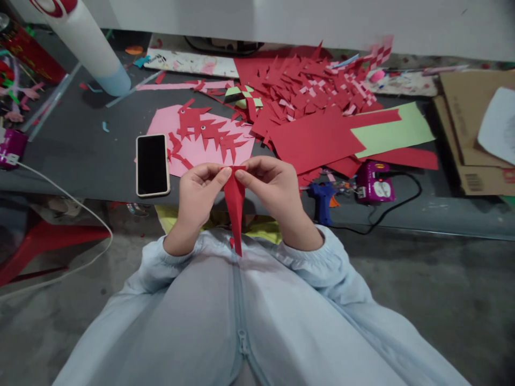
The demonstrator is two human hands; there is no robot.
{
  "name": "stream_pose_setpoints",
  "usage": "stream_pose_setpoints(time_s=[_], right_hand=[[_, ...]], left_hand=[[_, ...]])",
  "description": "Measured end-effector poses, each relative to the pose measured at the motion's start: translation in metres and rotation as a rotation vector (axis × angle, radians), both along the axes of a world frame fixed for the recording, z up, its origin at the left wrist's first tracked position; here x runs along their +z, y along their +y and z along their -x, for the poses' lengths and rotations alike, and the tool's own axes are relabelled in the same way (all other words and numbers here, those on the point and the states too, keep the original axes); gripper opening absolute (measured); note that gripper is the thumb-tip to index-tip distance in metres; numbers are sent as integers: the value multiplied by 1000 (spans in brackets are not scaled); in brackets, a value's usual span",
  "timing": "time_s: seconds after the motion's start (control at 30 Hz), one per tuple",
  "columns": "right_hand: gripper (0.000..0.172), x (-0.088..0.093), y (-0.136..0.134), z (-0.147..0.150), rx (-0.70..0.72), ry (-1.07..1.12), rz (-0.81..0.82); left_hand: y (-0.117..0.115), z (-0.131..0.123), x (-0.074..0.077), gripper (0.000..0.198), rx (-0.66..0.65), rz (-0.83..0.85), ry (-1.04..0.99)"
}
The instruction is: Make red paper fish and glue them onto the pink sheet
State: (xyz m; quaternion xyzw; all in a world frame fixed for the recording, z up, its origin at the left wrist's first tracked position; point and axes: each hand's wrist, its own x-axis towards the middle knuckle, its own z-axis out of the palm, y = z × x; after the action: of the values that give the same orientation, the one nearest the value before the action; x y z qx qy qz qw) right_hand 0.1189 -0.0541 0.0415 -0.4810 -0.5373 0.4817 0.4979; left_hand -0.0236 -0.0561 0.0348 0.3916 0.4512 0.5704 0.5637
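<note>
A long, pointed piece of folded red paper (235, 206) hangs tip down in front of the jacket. My left hand (200, 198) pinches its upper left corner between thumb and fingers. At the upper right corner, my right hand (274, 193) grips the same paper, thumb on top. Just beyond my hands lies a pink sheet (161, 122) bearing red spiky cut shapes (192, 122) with small googly eyes. Red card sheets (314, 140) lie to the right, in front of a heap of red and pink folded pieces (298, 86).
A phone (153, 165) lies left of my hands. Rightward are a blue glue gun (323, 203), a purple box (375, 183) with a black cable, a green sheet (402, 130) and cardboard (462, 123). A white bottle (90, 48) stands at the back left; the table edge (422, 231) runs below.
</note>
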Motion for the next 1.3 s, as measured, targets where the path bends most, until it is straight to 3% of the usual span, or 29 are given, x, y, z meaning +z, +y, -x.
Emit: stream_pose_setpoints(time_s=[0.23,0.47,0.6,0.87,1.03,1.3], right_hand=[[44,-5,-1,8,-84,70,-20],[43,-7,0,5,-73,73,19],[42,-9,0,3,3,99,59],[38,-11,1,11,-93,186,18],[36,-12,0,10,-112,196,46],[35,-14,1,6,-39,239,117]], left_hand=[[-1,-3,-1,37,60,38,-103],[1,5,1,36,-59,109,-82],[2,4,-2,34,-34,68,-111],[0,-4,-4,37,97,66,-204],[1,1,-1,35,-13,111,-192],[3,2,-5,35,-3,109,-179]])
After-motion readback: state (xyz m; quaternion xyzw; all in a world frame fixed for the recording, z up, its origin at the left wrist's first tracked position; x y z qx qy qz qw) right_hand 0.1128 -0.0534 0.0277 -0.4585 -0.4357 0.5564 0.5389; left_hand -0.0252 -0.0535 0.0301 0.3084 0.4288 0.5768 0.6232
